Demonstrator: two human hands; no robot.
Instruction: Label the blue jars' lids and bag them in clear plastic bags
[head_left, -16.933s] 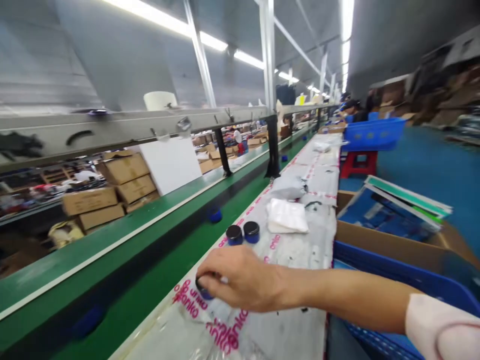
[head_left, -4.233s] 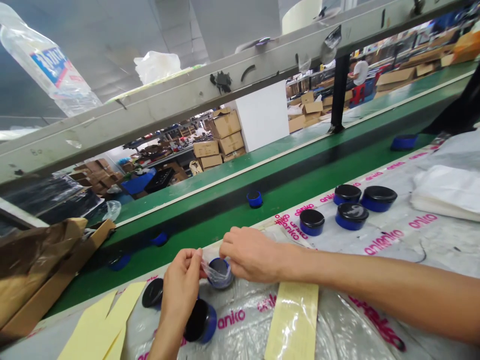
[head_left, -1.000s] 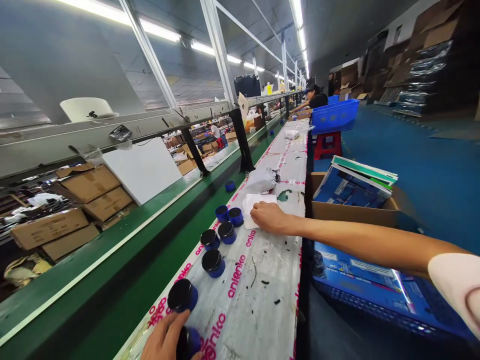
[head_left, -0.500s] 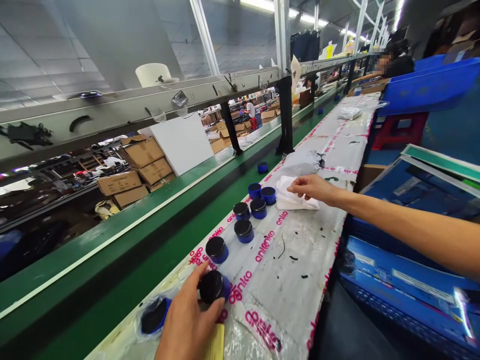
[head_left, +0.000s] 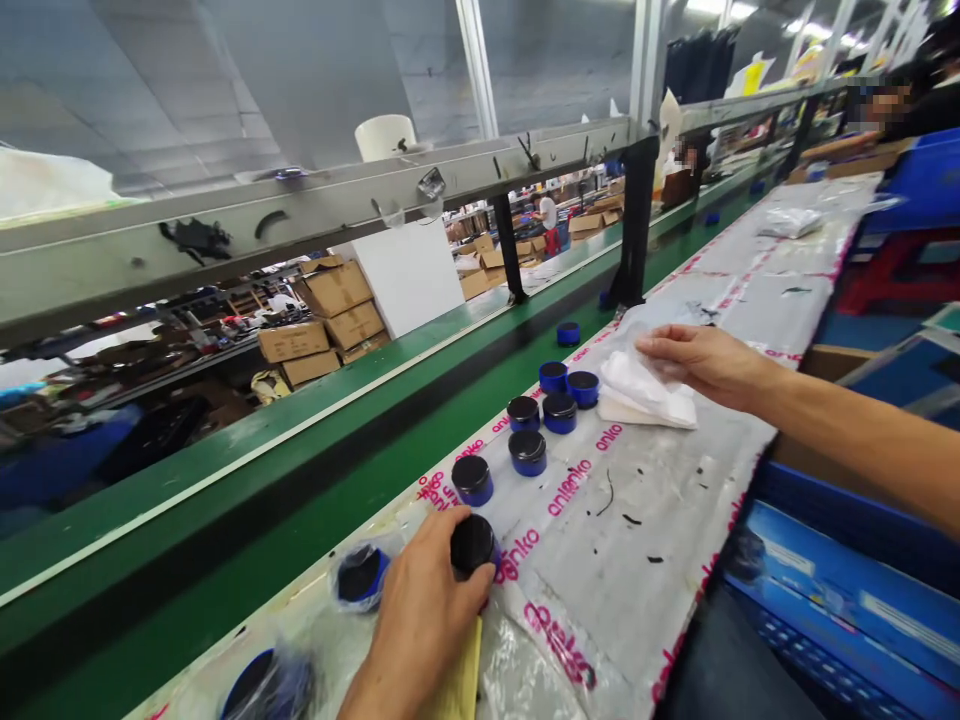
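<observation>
Left hand (head_left: 416,625): closed around a black-lidded blue jar (head_left: 472,545).
Right hand (head_left: 701,365): open, lying on a white plastic bag (head_left: 645,385).
Other jars (head_left: 544,415): in rows, just beside the white plastic bag.

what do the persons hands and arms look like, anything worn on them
Both are bare: no gloves, rings or watch show on the left hand or right hand. The right forearm shows no sleeve in view.

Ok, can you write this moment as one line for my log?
left hand: on black-lidded blue jar | right hand: on white wrapping sheets | nearby: other jars
</observation>
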